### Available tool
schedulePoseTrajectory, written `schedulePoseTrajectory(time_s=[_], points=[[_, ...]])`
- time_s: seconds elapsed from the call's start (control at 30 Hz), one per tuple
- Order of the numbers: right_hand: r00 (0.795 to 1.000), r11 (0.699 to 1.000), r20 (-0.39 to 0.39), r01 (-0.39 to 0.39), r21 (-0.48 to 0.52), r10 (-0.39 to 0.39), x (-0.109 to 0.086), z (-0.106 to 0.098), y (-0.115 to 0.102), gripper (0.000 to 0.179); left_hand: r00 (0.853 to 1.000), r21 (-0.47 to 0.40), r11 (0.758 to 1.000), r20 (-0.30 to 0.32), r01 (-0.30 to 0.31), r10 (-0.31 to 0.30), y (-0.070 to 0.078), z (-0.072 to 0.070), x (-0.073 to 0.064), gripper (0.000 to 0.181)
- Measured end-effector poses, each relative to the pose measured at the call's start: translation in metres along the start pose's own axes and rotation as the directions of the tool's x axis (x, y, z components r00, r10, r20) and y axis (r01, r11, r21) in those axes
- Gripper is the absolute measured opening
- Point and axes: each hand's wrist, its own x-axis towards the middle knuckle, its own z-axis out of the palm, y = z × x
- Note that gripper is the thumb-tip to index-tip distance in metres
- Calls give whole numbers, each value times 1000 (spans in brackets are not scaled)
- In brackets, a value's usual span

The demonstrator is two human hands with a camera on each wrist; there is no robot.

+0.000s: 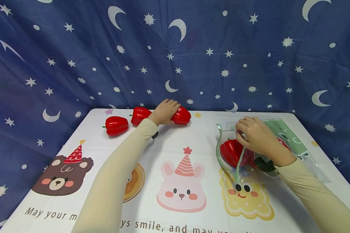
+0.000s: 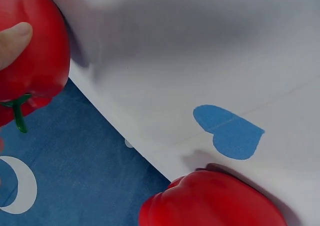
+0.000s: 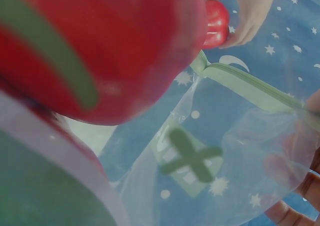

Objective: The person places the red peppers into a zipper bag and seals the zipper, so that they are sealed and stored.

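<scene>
Nearest you, printed words run along the white table (image 1: 169, 142), with a rabbit print (image 1: 180, 191) and a bear print (image 1: 58, 181) just beyond them. To your right, a clear bag (image 1: 218, 152) with a green edging lies over part of a yellow biscuit print (image 1: 248, 200). The bag's mouth gapes toward your left, and a red pepper (image 1: 231, 152) sits inside, just within that mouth. Your right hand (image 1: 255, 134) is above it, its fingers curled and pinching the bag's edge.

Farther off on your left, one pepper (image 1: 116, 126) lies on its side, its stem pointing left. Just beyond it, a second pepper (image 1: 140, 115) lies near your left forearm, partly covered by it. Your left hand (image 1: 164, 111) reaches to the far edge, its fingers bent around a third pepper (image 1: 182, 116), thumb pressed to its side; you cannot tell whether that pepper is lifted. Behind everything hangs a blue curtain (image 1: 198, 32) with white moons and stars.
</scene>
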Motion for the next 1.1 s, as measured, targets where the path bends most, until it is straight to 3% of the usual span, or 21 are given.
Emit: schedulePoseTrajectory(time_s=[0.43, 0.87, 1.1], points=[[1000, 1000, 11, -8, 2, 8, 0, 0, 0, 8, 999, -4, 1000, -39, -30, 30, 1, 3, -2, 82], [1000, 1000, 19, -10, 6, 10, 0, 1, 0, 8, 999, -8, 999, -21, -34, 34, 2, 2, -3, 82], [1000, 1000, 9, -7, 11, 7, -1, 1, 0, 8, 998, 10, 999, -43, -44, 44, 4, 3, -4, 82]])
